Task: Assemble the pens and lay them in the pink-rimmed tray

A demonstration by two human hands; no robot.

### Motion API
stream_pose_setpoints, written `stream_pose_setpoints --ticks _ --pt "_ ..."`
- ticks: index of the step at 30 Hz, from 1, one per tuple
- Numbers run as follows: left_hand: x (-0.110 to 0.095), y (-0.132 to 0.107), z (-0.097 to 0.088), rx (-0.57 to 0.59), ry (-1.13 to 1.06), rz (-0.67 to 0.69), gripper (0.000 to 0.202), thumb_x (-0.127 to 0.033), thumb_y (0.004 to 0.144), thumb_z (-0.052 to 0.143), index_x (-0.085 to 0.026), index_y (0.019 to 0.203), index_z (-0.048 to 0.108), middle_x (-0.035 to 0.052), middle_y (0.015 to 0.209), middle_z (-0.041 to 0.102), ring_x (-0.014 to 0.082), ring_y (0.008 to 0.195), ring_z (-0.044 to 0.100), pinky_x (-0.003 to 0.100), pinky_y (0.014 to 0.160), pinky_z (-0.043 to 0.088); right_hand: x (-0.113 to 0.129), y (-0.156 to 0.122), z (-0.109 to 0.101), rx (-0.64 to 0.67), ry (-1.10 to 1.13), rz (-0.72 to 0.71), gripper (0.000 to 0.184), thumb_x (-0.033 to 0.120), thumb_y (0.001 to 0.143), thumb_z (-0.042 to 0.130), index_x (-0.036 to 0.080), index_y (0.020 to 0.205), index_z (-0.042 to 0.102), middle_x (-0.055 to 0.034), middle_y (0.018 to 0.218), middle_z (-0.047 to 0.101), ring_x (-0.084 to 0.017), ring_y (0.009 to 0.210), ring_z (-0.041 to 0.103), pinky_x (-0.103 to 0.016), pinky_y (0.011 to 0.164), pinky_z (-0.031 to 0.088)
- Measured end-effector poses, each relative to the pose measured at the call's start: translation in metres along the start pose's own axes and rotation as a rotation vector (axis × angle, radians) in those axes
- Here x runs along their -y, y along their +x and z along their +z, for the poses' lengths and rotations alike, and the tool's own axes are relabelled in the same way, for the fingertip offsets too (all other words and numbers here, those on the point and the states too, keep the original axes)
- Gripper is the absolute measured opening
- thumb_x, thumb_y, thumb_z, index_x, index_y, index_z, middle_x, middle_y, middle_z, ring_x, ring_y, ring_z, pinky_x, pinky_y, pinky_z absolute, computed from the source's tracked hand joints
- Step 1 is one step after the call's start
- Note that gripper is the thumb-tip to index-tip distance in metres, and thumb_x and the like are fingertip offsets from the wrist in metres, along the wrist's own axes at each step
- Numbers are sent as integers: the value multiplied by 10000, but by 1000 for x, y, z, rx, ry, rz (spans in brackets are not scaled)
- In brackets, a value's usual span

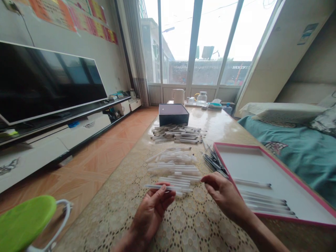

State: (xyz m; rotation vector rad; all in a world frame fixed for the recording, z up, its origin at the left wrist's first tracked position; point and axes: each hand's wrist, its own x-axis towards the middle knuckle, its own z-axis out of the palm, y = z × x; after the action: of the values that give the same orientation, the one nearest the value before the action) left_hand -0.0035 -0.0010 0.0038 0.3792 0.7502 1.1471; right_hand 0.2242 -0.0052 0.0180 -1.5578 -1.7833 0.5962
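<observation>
In the head view, the left hand (154,204) grasps one whitish tube (152,186) between the thumb and the fingers, above the patterned table (194,231). The right hand (222,190) has its fingers bent together; whether something is pinched there, one cannot tell. Just ahead of the left hand lie rows of loose pale tubes (174,168), reaching near to the right fingertips. Directly beyond the right hand is a bundle of dark thin rods (215,162), against a pink-rimmed tray (241,161). This tray stands to the right of the right hand, its wall close by the forearm, and several dark-tipped sticks (267,203) lie inside. Farther ahead of both hands, a heap of sticks (178,134) lies before a dark box (173,119), which partly hides the table behind. A green seat (28,224) is well to the left of the left hand.
</observation>
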Motion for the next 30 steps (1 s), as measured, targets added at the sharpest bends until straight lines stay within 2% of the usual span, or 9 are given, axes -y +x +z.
stream_pose_setpoints --ticks 3,6,12,24,30 --pt "0 0 1 -10 25 11 122 -75 718 651 -117 832 634 74 773 711 163 703 680 251 691 544 25 -2 10 26 426 79 174 320 820 511 170 863 591 4 683 595 -138 649 573 -237 575 445" --pt "0 0 1 -28 40 19 138 -78 704 666 -114 835 639 78 781 712 169 707 682 255 698 545 40 -6 25 -13 569 97 192 344 805 550 160 850 586 -5 685 608 -136 645 580 -233 573 448" --pt "0 -1 2 -4 51 15 136 -87 698 676 -112 827 646 82 795 713 171 723 681 268 727 542 43 -14 49 -46 516 32 125 274 804 567 153 826 583 -13 700 610 -140 663 574 -251 621 461" --pt "1 0 1 11 96 12 125 -122 706 681 -122 823 637 72 785 705 169 729 674 277 740 533 39 -15 52 -23 542 12 101 262 827 552 162 810 560 9 679 564 -122 629 557 -231 593 451" --pt "3 -2 2 7 124 16 120 -128 711 679 -118 822 633 77 749 701 172 725 672 281 738 528 37 -18 52 -19 589 56 139 293 817 573 154 806 575 5 663 573 -116 591 556 -223 561 453"
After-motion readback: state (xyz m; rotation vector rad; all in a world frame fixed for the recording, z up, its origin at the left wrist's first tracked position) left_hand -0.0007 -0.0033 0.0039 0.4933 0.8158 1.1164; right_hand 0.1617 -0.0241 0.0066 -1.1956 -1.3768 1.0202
